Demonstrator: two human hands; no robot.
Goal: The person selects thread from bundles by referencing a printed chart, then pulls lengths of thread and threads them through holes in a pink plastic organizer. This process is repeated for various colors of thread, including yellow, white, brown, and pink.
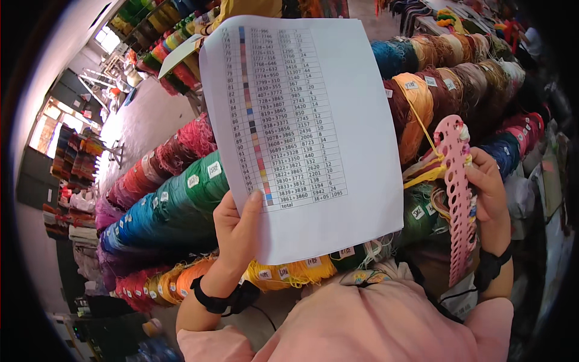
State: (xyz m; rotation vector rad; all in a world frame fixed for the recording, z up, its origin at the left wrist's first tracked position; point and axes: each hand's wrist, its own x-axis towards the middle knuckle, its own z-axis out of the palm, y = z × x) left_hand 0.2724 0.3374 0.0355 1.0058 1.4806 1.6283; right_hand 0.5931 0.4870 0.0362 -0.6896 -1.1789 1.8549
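My left hand (pixel 240 226) grips a white paper sheet (pixel 356 145) by its lower left edge, thumb on the printed side. A table of rows with small colour swatches covers the sheet's left part. My right hand (pixel 487 181) is closed around the edge of a long pink thread holder board (pixel 453 199) punched with many holes. Coloured thread is tied along the board's upper right edge. Yellow and dark red strands (pixel 425 172) run from the board to the left, and one yellow strand rises toward an orange skein (pixel 411 102).
Long rows of thread skeins with white tags surround me: green and blue ones (pixel 163 199) at left, yellow and orange ones (pixel 289 271) nearest my body, brown ones (pixel 470 81) at upper right. More hanging skeins (pixel 75 151) are at far left, beside a pale floor (pixel 148 117).
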